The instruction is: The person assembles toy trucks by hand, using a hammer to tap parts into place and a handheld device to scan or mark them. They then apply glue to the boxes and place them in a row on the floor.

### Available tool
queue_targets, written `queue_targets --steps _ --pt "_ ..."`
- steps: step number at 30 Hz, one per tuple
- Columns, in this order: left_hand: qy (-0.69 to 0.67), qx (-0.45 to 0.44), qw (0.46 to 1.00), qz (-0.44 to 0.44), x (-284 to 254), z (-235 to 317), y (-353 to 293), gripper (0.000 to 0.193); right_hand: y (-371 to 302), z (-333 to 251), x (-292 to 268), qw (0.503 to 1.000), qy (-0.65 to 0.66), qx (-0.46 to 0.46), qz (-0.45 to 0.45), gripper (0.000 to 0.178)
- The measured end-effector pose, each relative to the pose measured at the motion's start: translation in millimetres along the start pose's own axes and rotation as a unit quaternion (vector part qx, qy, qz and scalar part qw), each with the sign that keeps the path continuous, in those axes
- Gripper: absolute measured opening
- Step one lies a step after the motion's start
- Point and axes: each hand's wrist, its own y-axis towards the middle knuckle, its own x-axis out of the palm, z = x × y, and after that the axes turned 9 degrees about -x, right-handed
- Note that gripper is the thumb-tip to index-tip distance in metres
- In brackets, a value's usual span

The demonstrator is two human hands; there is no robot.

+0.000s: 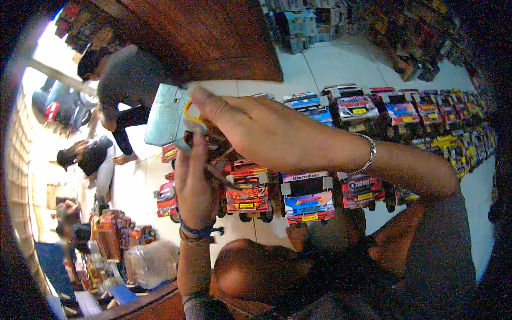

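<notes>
At the grip, a silver piece [166, 117] is held by the left hand [196, 186] and right hand [253, 125]. Below the grip, toy trucks [308, 201] are lined up.

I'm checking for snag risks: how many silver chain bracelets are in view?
1: the silver chain bracelet is around the wrist of the right hand. Others in the background may be hidden or too blurred to tell.
</notes>
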Motion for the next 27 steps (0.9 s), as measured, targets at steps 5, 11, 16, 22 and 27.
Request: queue_targets --steps 5,11,16,22,27 --pt "-0.227 -0.054 0.972 0.028 -35.8 -2.1 -22.4 0.041 3.3 6.7 -57.2 0.997 0.012 -0.068 0.037 0.050" --pt "-0.109 -0.082 0.986 0.092 -74.6 -9.0 -41.4 0.039 -18.4 62.0 -84.8 0.982 -0.178 -0.031 -0.055 0.048" --pt "-0.081 -0.135 0.982 0.100 -79.0 -18.6 -58.8 0.035 -59.1 99.0 -13.7 0.935 -0.242 0.043 -0.256 0.053" --pt "0.188 -0.156 0.970 -0.018 -80.0 4.1 -64.7 0.032 -89.1 116.4 30.5 0.930 -0.326 -0.074 -0.155 0.091" --pt "0.470 -0.136 0.862 -0.134 -81.2 18.0 -62.7 0.046 -91.6 113.7 44.6 0.932 -0.325 -0.057 -0.149 0.106"
